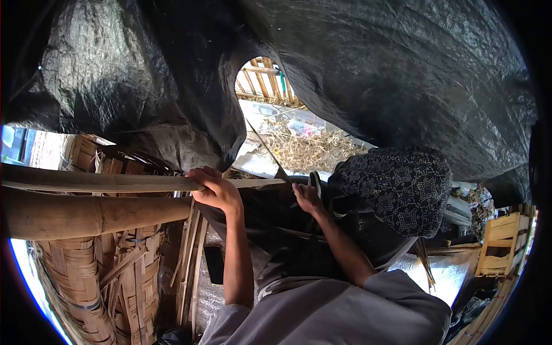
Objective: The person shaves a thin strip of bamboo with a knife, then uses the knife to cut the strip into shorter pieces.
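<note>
My left hand [215, 190] is closed round a long split bamboo strip [126, 183], which comes in from the left edge. The strip's pale, narrower end [261, 183] passes beyond my fingers to the right. Below the strip lies a thick bamboo pole [103, 214], close beside my left wrist. My right hand [308, 199] is closed near that pale end, over my dark-clothed lap. A dark, pointed, blade-like piece [283, 175] shows right at its fingertips; whatever sits inside the fist is hidden. A thin dark line [262, 144] runs up and left from that piece.
Black plastic sheeting [402, 69] hangs overhead. Dry shavings [310, 144] lie beyond its gap. Woven bamboo baskets [75, 282] stand at left, near a flat black object [214, 264]. Dark patterned cloth [397, 190] bulges at right, with a wooden crate [500, 241] farther over.
</note>
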### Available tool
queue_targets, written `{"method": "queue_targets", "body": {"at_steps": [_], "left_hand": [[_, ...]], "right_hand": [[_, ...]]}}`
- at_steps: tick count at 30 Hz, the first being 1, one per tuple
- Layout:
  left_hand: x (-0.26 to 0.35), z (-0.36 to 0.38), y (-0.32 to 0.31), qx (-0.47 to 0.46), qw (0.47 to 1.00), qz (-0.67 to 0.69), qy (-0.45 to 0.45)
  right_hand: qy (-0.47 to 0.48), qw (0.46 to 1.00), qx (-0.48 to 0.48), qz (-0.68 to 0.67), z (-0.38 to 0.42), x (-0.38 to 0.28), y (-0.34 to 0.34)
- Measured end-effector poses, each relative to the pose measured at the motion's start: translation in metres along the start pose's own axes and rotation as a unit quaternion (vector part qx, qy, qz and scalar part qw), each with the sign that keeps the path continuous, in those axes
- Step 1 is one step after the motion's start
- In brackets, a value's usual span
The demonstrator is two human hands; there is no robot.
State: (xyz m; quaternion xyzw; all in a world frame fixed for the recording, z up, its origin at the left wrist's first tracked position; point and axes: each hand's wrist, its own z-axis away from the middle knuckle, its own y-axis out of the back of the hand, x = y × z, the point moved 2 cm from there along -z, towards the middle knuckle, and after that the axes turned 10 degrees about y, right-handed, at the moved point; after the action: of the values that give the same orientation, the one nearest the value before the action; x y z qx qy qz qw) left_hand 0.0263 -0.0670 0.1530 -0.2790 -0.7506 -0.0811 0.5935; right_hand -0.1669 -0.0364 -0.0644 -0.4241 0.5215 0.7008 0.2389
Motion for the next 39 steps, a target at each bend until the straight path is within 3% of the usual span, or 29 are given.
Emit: {"method": "queue_targets", "body": {"at_steps": [4, 6, 8, 10, 13, 14, 17, 19, 20, 22, 26, 28, 30, 32, 34, 38, 39], "left_hand": [[-0.003, -0.002, 0.000, 0.000, 1.000, 0.011, 0.020], [-0.005, -0.002, 0.003, 0.003, 1.000, 0.019, 0.022], [-0.009, -0.006, 0.004, -0.005, 1.000, -0.030, -0.006], [-0.004, -0.008, -0.002, 0.002, 1.000, -0.007, 0.005], [-0.006, -0.006, 0.004, 0.014, 1.000, -0.021, 0.006], [-0.007, -0.009, 0.006, 0.022, 0.998, -0.053, -0.018], [-0.005, -0.010, 0.006, 0.013, 1.000, -0.007, 0.024], [-0.006, -0.010, 0.008, 0.014, 0.999, 0.014, 0.045], [-0.002, -0.010, 0.009, 0.012, 0.999, 0.007, 0.035], [-0.002, -0.012, 0.011, 0.009, 1.000, -0.004, 0.025], [-0.007, -0.012, 0.017, 0.029, 0.998, -0.053, 0.022], [-0.009, -0.014, 0.012, 0.038, 0.996, -0.085, 0.002], [-0.013, -0.017, 0.011, 0.024, 1.000, -0.014, 0.010], [-0.013, -0.016, 0.015, 0.022, 1.000, -0.023, 0.000], [-0.009, -0.016, 0.012, 0.040, 0.997, -0.046, 0.045], [-0.011, -0.020, 0.013, 0.031, 0.999, -0.022, 0.024], [-0.011, -0.021, 0.014, 0.032, 0.999, -0.023, 0.025]], "right_hand": [[-0.020, 0.996, 0.057, -0.059, 0.002, 0.021, -0.014], [-0.160, 0.987, 0.020, -0.013, 0.026, 0.039, -0.027], [-0.122, 0.990, 0.045, 0.054, 0.040, 0.051, -0.027], [-0.228, 0.973, -0.022, 0.035, 0.038, 0.061, -0.030], [-0.258, 0.959, -0.092, 0.067, 0.026, 0.066, -0.029], [-0.257, 0.960, -0.089, 0.066, 0.023, 0.063, -0.028], [-0.216, 0.975, -0.024, 0.051, 0.017, 0.031, -0.018], [-0.121, 0.991, -0.005, -0.054, 0.005, 0.012, -0.006], [-0.122, 0.991, -0.006, -0.054, 0.002, 0.010, -0.007], [0.017, 0.992, 0.118, -0.030, -0.002, 0.006, -0.007], [-0.010, 0.995, 0.082, -0.052, 0.027, 0.034, -0.027], [-0.227, 0.968, -0.014, 0.109, 0.044, 0.053, -0.028], [-0.235, 0.967, -0.041, 0.094, 0.029, 0.052, -0.016], [-0.259, 0.959, -0.076, 0.081, 0.038, 0.050, -0.013], [-0.271, 0.953, -0.100, 0.092, 0.034, 0.049, -0.014], [-0.256, 0.960, -0.073, 0.084, 0.027, 0.039, -0.016], [-0.213, 0.974, -0.036, 0.064, 0.022, 0.031, -0.012]]}}
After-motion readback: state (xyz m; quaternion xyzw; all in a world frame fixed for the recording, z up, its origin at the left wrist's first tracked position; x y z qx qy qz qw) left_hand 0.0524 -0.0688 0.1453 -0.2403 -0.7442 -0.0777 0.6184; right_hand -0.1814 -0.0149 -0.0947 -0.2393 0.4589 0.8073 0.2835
